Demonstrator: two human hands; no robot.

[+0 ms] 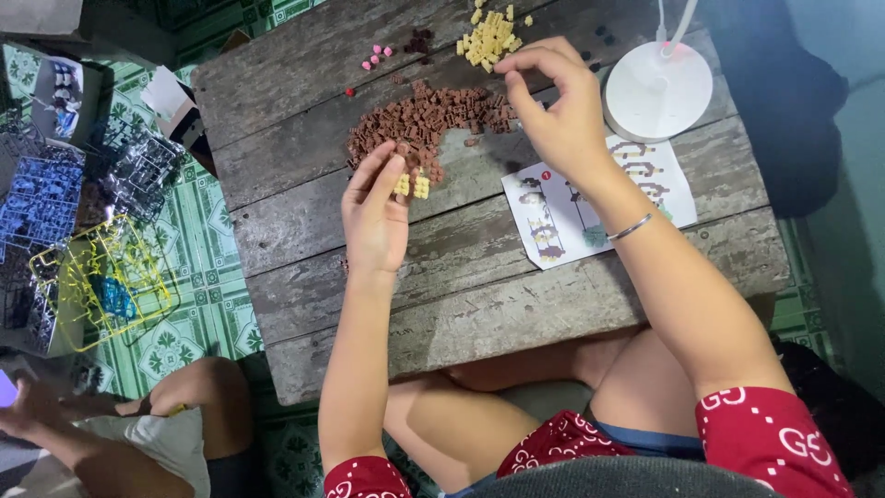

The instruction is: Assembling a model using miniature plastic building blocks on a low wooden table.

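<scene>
My left hand (375,217) lies on the desk (479,286), its fingers (380,175) narrowed around a small yellow brick piece (412,185) at their tips. Just beyond them spreads a pile of tiny brown bricks (426,123). My right hand (560,115) hovers past that pile's right end, thumb and forefinger pinched nearly closed; I cannot tell whether they hold 1 brick. Just beyond those fingers sits a smaller heap of yellow bricks (489,39), with a few pink bricks (375,57) farther left. Under my right wrist lies the instruction sheet (590,207), beside a round white lamp base (658,90). To do this well, I judge, steady the yellow piece flat and pinch only 1 brick at a time.
</scene>
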